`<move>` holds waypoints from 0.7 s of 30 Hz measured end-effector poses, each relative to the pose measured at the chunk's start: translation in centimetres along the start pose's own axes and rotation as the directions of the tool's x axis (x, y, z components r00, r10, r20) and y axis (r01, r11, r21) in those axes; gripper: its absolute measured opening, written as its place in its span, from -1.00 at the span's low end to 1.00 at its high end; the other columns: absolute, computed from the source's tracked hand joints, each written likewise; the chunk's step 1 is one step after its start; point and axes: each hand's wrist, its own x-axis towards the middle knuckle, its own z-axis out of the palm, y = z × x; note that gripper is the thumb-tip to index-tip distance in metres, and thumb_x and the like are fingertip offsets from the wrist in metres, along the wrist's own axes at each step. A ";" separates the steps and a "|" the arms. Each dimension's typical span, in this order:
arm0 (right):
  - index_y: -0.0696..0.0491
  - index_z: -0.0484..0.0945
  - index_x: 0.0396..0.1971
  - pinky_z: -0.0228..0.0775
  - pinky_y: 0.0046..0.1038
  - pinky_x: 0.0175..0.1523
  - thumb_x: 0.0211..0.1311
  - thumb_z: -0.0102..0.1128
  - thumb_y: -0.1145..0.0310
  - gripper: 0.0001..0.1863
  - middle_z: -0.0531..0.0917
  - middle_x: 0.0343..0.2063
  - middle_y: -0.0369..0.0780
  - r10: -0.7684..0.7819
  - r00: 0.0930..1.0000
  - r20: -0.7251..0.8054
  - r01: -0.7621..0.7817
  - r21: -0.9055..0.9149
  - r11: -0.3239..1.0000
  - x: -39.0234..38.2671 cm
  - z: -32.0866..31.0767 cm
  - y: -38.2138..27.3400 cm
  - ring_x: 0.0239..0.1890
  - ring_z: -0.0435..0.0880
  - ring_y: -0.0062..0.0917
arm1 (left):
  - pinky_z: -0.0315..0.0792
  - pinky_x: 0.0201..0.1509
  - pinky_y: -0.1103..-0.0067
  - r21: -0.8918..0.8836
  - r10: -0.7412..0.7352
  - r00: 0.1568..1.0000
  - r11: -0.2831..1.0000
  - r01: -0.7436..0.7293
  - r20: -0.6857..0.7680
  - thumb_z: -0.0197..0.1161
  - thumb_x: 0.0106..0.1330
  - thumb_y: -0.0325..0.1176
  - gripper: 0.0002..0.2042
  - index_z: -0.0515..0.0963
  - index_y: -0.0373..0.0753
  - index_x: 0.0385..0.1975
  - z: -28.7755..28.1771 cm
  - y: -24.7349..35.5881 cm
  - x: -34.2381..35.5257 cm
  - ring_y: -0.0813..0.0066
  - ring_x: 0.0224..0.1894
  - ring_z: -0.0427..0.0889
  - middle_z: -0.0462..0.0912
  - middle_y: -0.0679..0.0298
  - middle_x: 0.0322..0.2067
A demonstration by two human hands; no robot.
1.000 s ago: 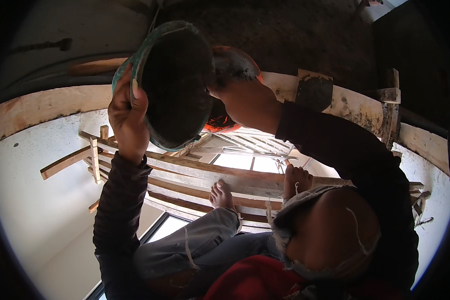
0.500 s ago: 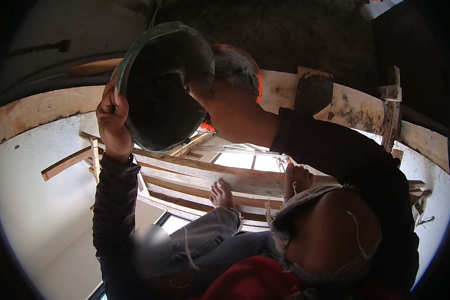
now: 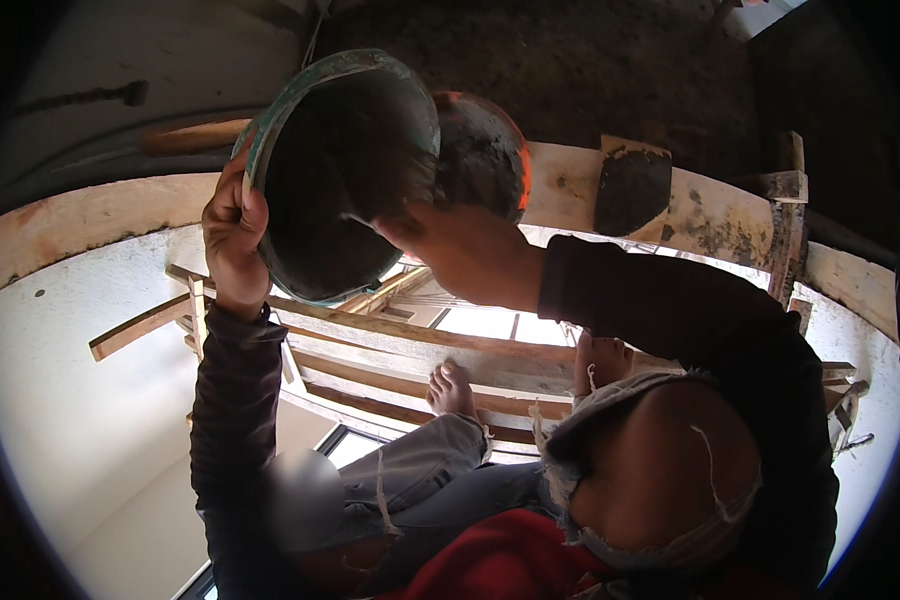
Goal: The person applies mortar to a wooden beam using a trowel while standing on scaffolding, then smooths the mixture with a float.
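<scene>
L hand (image 3: 236, 245) has a tipped green-rimmed bucket (image 3: 288, 98) by the edge, R hand (image 3: 475, 252) at its mouth, grip's too dark to tell tbh. Orange-rimmed tub (image 3: 525, 170) partly behind, bare feet (image 3: 452, 390) on wood planks (image 3: 370, 340) below.

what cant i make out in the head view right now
All in the head view:
- Whether the right hand holds anything: its fingertips are lost in shadow and blur at the green bucket.
- What the dark stuff inside that bucket is: too dim to tell.
- The left side of the orange-rimmed bucket: hidden behind the green one.
- Part of the trousers: covered by a pale blurred patch.
</scene>
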 end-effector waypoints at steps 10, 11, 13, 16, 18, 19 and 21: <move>0.02 0.52 0.14 0.58 -0.37 -0.30 0.19 0.07 0.37 -0.54 0.54 -0.21 -0.18 -0.132 0.975 -0.177 0.058 -0.368 0.928 -0.7 -2.7 -3.0 -0.36 0.67 -0.41 | 0.36 0.22 0.55 0.016 -0.027 0.999 0.999 0.028 -0.023 0.03 0.50 -0.24 -0.63 0.46 -0.34 0.17 0.1 0.2 0.2 0.50 0.03 0.59 0.66 0.23 -0.01; 0.02 0.52 0.14 0.59 -0.38 -0.25 0.17 0.09 0.37 -0.52 0.54 -0.19 -0.21 -0.195 0.969 -0.152 0.114 -0.426 0.898 -0.9 -2.1 -2.2 -0.27 0.66 -0.44 | 0.36 0.22 0.55 -0.014 -0.034 0.999 0.999 0.033 -0.024 0.02 0.51 -0.23 -0.62 0.45 -0.34 0.17 0.3 0.2 0.3 0.50 0.03 0.59 0.65 0.23 -0.01; 0.03 0.51 0.15 0.59 -0.38 -0.23 0.17 0.09 0.37 -0.52 0.54 -0.17 -0.21 -0.222 0.965 -0.139 0.145 -0.420 0.896 -1.1 -0.2 0.3 -0.23 0.65 -0.43 | 0.37 0.21 0.54 -0.071 -0.037 0.999 0.997 0.035 -0.025 0.01 0.52 -0.22 -0.61 0.44 -0.34 0.18 0.6 0.2 0.5 0.50 0.02 0.59 0.65 0.24 -0.01; 0.00 0.50 0.17 0.59 -0.37 -0.20 0.20 0.08 0.39 -0.52 0.54 -0.09 -0.24 -0.098 0.995 -0.034 0.075 -0.406 0.911 -1.2 -1.0 2.1 -0.23 0.67 -0.38 | 0.38 0.20 0.54 0.004 -0.073 0.996 0.997 0.073 -0.053 0.01 0.52 -0.22 -0.61 0.44 -0.35 0.18 -0.2 0.0 0.2 0.50 0.00 0.59 0.65 0.24 -0.02; -0.07 0.48 0.21 0.60 -0.38 -0.19 0.24 0.06 0.42 -0.51 0.54 -0.05 -0.26 0.034 0.999 -0.007 -0.035 -0.345 0.938 -0.9 -2.7 2.1 -0.22 0.67 -0.38 | 0.36 0.21 0.54 0.033 -0.080 0.996 0.996 0.081 -0.040 0.01 0.51 -0.22 -0.61 0.44 -0.35 0.18 -0.4 0.2 0.3 0.49 0.01 0.58 0.65 0.23 -0.01; -0.03 0.45 0.24 0.58 -0.43 -0.16 0.24 0.06 0.44 -0.48 0.58 -0.09 -0.16 0.055 0.998 0.012 -0.049 -0.297 0.954 -1.0 -3.8 1.5 -0.18 0.67 -0.38 | 0.35 0.22 0.55 0.042 -0.075 0.997 0.996 0.076 -0.033 0.02 0.51 -0.23 -0.61 0.43 -0.35 0.19 -0.2 0.4 0.3 0.50 0.03 0.57 0.64 0.23 -0.01; 0.01 0.41 0.27 0.57 -0.47 -0.27 0.30 0.02 0.43 -0.50 0.59 -0.22 -0.14 -0.064 0.984 -0.165 0.058 -0.040 0.997 -0.9 -3.0 1.2 -0.31 0.68 -0.43 | 0.32 0.25 0.55 0.061 -0.057 0.998 0.996 0.058 -0.020 0.02 0.51 -0.23 -0.61 0.43 -0.36 0.19 0.6 0.8 0.7 0.50 0.05 0.55 0.63 0.23 0.00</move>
